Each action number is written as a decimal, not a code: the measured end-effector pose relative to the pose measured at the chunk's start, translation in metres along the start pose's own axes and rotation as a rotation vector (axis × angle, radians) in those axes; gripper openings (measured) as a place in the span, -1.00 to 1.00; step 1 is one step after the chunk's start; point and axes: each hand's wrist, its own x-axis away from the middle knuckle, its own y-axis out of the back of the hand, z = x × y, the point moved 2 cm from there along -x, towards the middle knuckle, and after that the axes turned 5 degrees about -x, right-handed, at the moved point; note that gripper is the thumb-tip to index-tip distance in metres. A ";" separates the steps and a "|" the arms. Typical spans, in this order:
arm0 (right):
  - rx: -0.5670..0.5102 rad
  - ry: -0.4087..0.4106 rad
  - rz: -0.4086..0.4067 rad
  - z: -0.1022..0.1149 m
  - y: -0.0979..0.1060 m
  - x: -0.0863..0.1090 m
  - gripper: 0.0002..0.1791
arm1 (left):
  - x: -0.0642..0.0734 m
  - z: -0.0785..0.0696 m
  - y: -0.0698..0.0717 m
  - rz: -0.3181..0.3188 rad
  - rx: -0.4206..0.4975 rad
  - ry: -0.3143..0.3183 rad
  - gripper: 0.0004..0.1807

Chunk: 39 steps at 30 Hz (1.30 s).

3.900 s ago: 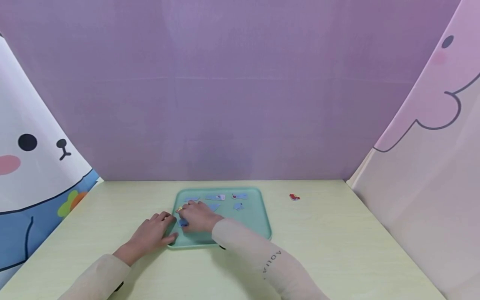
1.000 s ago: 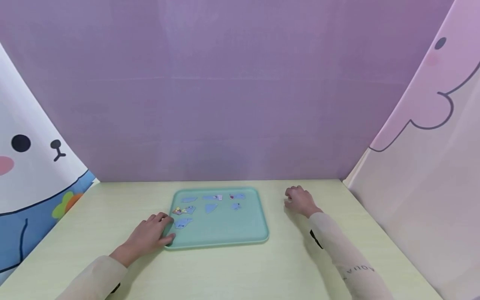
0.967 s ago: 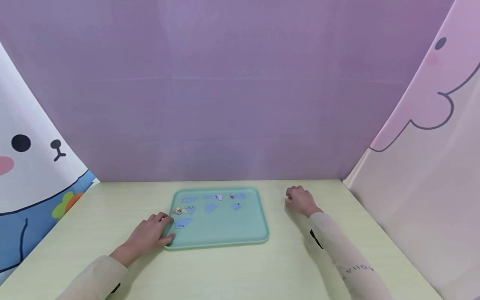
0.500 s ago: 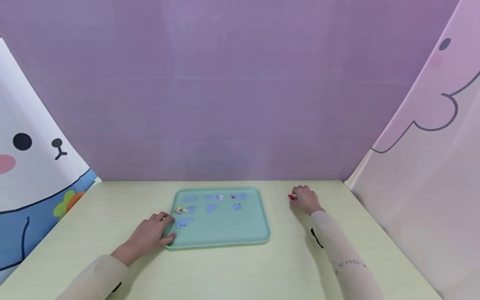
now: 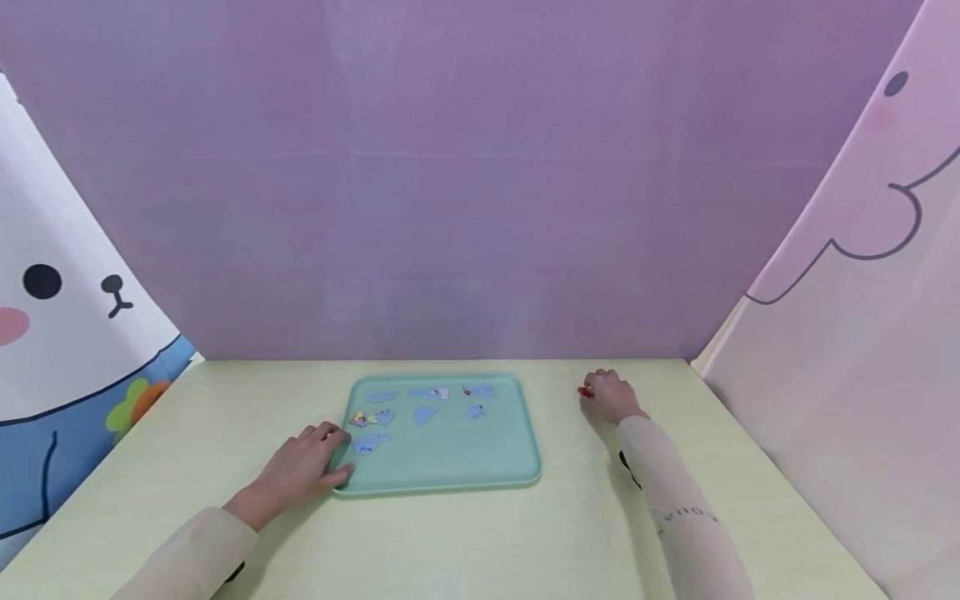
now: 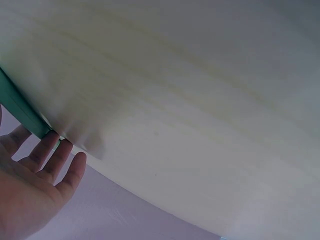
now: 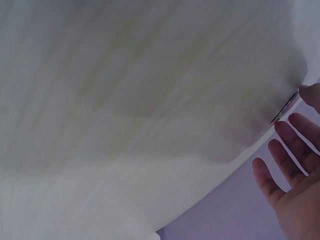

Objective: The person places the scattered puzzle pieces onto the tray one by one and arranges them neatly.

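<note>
A pale green tray [image 5: 465,458] lies on the table, with several small blue puzzle pieces [image 5: 369,444] spread over its left and back parts. My left hand [image 5: 300,467] rests at the tray's left rim, its fingers relaxed and its thumb over the front-left corner. To the tray's right, my right hand [image 5: 613,396] pinches a small red puzzle piece [image 5: 585,392], low at the table top. In the right wrist view this piece [image 7: 286,107] shows edge-on between thumb and fingertips, while the other fingers spread loosely. Most of its face is hidden.
A purple cloth wall [image 5: 480,183] stands along the table's back edge. Printed cloth panels, a white bear figure [image 5: 82,250] on the left and a pink one [image 5: 862,208] on the right, flank the pale wooden table [image 5: 480,550].
My right hand has left the tray's left side and moved right to the red piece, then shifted slightly further right. My left hand has stayed at the tray's rim.
</note>
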 end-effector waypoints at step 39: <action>-0.124 -0.041 0.051 -0.006 -0.006 -0.009 -0.74 | 0.002 -0.004 0.005 0.011 -0.005 0.017 -0.48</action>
